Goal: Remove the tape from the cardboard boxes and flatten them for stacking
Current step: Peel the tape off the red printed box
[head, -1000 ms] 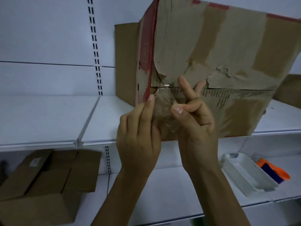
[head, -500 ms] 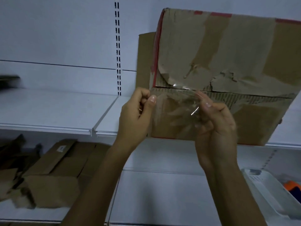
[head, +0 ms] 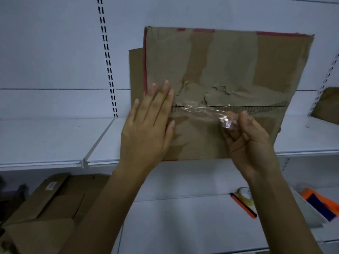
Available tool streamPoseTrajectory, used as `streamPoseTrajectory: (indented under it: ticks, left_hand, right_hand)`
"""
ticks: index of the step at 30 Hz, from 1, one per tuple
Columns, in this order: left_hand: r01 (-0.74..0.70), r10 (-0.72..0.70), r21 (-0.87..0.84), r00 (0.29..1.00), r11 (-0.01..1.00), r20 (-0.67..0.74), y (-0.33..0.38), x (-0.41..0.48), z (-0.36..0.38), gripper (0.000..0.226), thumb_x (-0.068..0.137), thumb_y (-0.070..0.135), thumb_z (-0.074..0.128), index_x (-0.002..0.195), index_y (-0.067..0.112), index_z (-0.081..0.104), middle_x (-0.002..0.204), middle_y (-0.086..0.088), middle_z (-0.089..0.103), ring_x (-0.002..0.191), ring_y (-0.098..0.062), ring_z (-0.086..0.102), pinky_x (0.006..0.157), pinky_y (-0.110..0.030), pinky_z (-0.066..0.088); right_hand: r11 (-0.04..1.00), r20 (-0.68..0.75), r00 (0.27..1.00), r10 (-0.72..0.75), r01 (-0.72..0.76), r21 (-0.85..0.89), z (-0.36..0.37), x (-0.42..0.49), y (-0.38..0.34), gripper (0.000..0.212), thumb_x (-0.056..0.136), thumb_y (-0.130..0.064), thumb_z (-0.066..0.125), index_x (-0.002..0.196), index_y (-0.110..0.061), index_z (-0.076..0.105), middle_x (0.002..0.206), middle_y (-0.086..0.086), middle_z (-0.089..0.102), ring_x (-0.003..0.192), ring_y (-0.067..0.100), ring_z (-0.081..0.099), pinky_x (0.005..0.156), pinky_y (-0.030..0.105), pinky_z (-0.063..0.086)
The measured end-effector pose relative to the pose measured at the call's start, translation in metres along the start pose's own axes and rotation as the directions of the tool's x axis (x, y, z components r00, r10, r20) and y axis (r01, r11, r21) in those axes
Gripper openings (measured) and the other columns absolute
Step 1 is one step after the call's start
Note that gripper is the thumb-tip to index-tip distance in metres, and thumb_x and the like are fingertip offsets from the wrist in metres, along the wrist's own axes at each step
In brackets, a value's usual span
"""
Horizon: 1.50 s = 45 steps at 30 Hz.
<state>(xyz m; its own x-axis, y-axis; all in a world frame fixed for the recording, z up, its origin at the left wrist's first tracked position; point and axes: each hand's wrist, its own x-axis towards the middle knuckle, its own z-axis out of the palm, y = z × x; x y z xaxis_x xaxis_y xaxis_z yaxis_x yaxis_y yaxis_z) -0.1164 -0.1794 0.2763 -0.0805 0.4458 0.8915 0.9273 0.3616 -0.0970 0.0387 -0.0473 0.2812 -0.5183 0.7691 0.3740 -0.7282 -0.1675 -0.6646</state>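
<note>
Up on the white shelf (head: 55,136), bracing the upright cardboard box (head: 238,66) with a flat, straight-fingered left hand (head: 146,125) at its left edge. Pinching a crumpled wad of clear tape (head: 205,111) in the right hand (head: 251,142), strip stretched off the centre seam. Looks thin, sticky, quick to snap: better gripped close to the seam. Likely to tear the soft facing paper too

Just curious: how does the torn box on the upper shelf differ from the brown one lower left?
The torn red-edged cardboard box stands upright on the upper shelf; the plain brown cardboard box lies down below. The first is ripped, with clear tape across its seam; the second looks smooth, with a white label. Both are brown cardboard.
</note>
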Motion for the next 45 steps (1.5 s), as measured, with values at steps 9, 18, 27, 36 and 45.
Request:
streamPoseTrajectory:
  ticks: [9, 18, 27, 36, 45]
  left_hand:
    - [-0.014, 0.013, 0.162, 1.0, 0.987, 0.003, -0.002, 0.0, 0.007, 0.056, 0.099, 0.028, 0.041, 0.149, 0.009, 0.024, 0.156, -0.007, 0.019, 0.145, -0.023, 0.014, 0.114, -0.054, 0.021]
    - [0.223, -0.228, 0.211, 0.974, 0.952, -0.004, 0.036, -0.016, 0.026, 0.063, 0.099, 0.033, 0.028, 0.151, 0.007, 0.003, 0.159, -0.013, 0.001, 0.146, -0.031, -0.002, 0.111, -0.056, -0.009]
    - [0.238, -0.228, 0.189, 0.971, 0.953, -0.073, 0.036, -0.019, 0.042, 0.075, 0.096, 0.049, 0.035, 0.148, 0.001, 0.012, 0.154, -0.024, 0.018, 0.141, -0.042, 0.013, 0.113, -0.056, 0.004]
    - [-0.015, -0.016, -0.085, 0.937, 0.996, -0.348, 0.032, -0.023, 0.033, 0.045, 0.09, 0.024, 0.047, 0.13, 0.004, 0.045, 0.14, -0.021, 0.043, 0.134, -0.038, 0.029, 0.111, -0.057, -0.002]
    - [-0.437, 0.348, -0.366, 0.893, 0.821, -0.285, 0.11, 0.043, -0.01, 0.054, 0.098, 0.031, 0.027, 0.094, 0.0, 0.071, 0.092, -0.013, 0.072, 0.091, -0.029, 0.068, 0.073, -0.043, 0.052]
  right_hand:
    - [0.971, -0.351, 0.929, 0.117, -0.034, 0.235, -0.093, -0.009, -0.048, 0.035, 0.095, -0.027, 0.051, 0.066, -0.018, 0.069, 0.069, -0.007, 0.069, 0.056, -0.003, 0.06, 0.07, 0.021, 0.056]
    - [0.968, -0.556, 0.801, 0.221, -0.249, 0.027, -0.12, -0.042, 0.031, 0.023, 0.099, -0.031, 0.045, 0.086, -0.016, 0.057, 0.078, 0.003, 0.055, 0.059, 0.011, 0.049, 0.057, 0.02, 0.041]
    - [0.819, -0.348, 0.899, -0.265, 0.019, -0.574, -0.082, -0.071, 0.051, 0.018, 0.095, -0.01, 0.051, 0.08, -0.011, 0.062, 0.067, 0.004, 0.064, 0.06, 0.012, 0.062, 0.058, 0.023, 0.054]
    - [0.688, -0.183, 0.83, -0.527, 0.29, -0.665, -0.06, -0.034, 0.018, 0.022, 0.097, -0.01, 0.049, 0.079, -0.01, 0.06, 0.059, -0.009, 0.062, 0.054, 0.004, 0.058, 0.056, 0.017, 0.048]
    - [0.79, -0.041, 0.871, -0.49, 0.423, -0.443, -0.049, 0.002, -0.024, 0.019, 0.094, -0.018, 0.05, 0.079, -0.014, 0.061, 0.061, -0.001, 0.061, 0.055, 0.015, 0.059, 0.055, 0.022, 0.05]
